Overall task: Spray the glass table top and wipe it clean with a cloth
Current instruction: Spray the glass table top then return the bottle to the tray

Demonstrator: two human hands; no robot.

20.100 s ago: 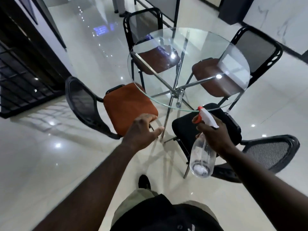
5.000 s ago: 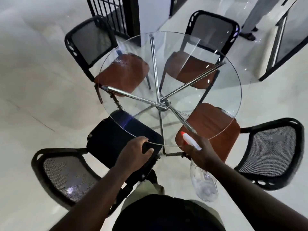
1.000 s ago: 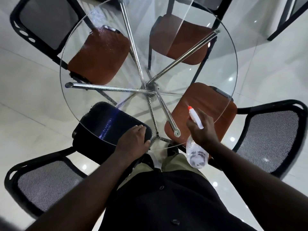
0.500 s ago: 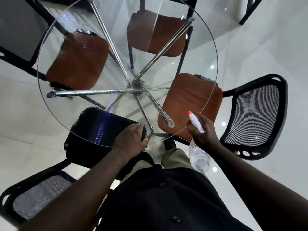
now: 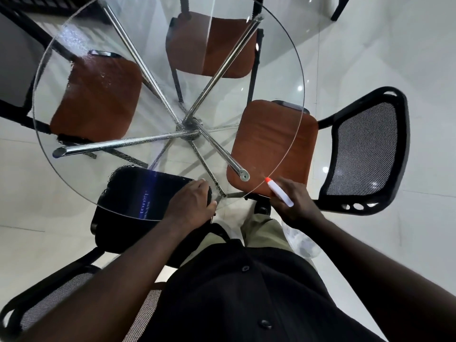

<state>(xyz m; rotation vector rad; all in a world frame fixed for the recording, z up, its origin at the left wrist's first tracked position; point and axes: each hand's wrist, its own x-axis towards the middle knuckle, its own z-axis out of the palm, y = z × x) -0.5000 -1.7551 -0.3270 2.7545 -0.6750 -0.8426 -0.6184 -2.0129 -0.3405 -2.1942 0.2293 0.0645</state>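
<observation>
The round glass table top point(image 5: 276, 53) lies below me on crossed chrome bars point(image 5: 190, 124). Fine droplets speckle its far left part and the glass over the bars. My left hand point(image 5: 190, 203) rests with curled fingers on the near rim; no cloth shows, and whatever is under the palm is hidden. My right hand point(image 5: 293, 203) grips a clear spray bottle point(image 5: 302, 243) just off the near right rim. The bottle's white nozzle with an orange tip point(image 5: 280, 193) points toward the glass edge.
Brown-seated chairs stand under the table at the left point(image 5: 98, 99), far side point(image 5: 209, 45) and right point(image 5: 271, 144). The right chair's black mesh back point(image 5: 365, 154) juts out. A black seat point(image 5: 138, 191) is under my left hand, its mesh back point(image 5: 37, 304) behind. The floor is glossy white tile.
Over twenty seconds I walked around the table to this side. In the last second my view shifted over it; both hands stay at the near rim, bottle still held.
</observation>
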